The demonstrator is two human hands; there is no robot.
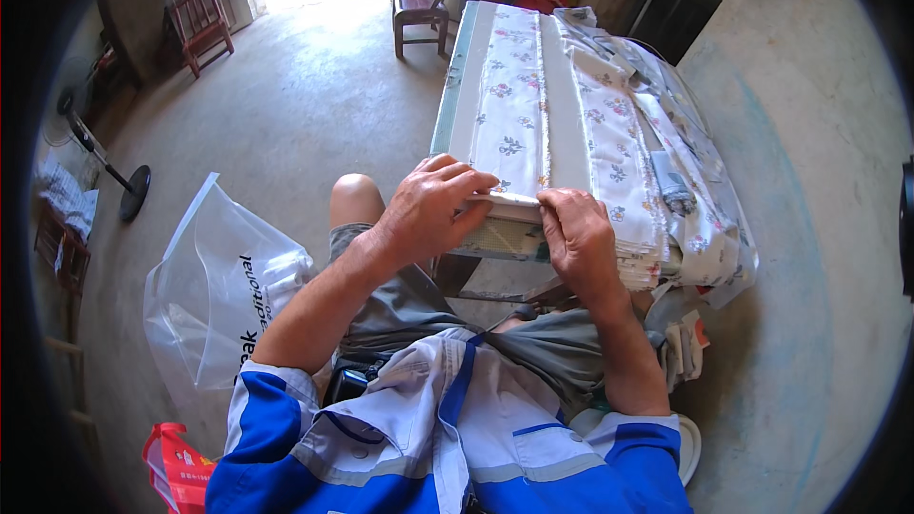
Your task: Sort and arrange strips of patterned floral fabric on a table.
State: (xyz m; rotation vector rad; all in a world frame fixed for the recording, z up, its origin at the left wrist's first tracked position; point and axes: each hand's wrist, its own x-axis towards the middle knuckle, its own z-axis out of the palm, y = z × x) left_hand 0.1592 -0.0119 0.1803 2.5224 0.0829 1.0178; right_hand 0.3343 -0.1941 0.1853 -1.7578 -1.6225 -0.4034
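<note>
A long strip of white floral fabric (510, 100) runs lengthwise over a pale board (564, 107) on the table in front of me. Its near end is folded up along the board's front edge. At the left corner of that fold, my left hand (435, 203) pinches the cloth between thumb and fingers. My right hand (577, 228) grips the right corner, its fingertips on the folded edge. To the right lies a stack of similar floral strips (618, 157) with frayed edges, its near end hanging over the table edge.
More floral cloth and clear plastic (714, 228) drape off the table's right side. A transparent plastic bag (207, 300) stands left of my legs. A red bag (178, 471) is at lower left. Farther off are a wooden chair (421, 7), a red chair (203, 28) and a standing fan (134, 193).
</note>
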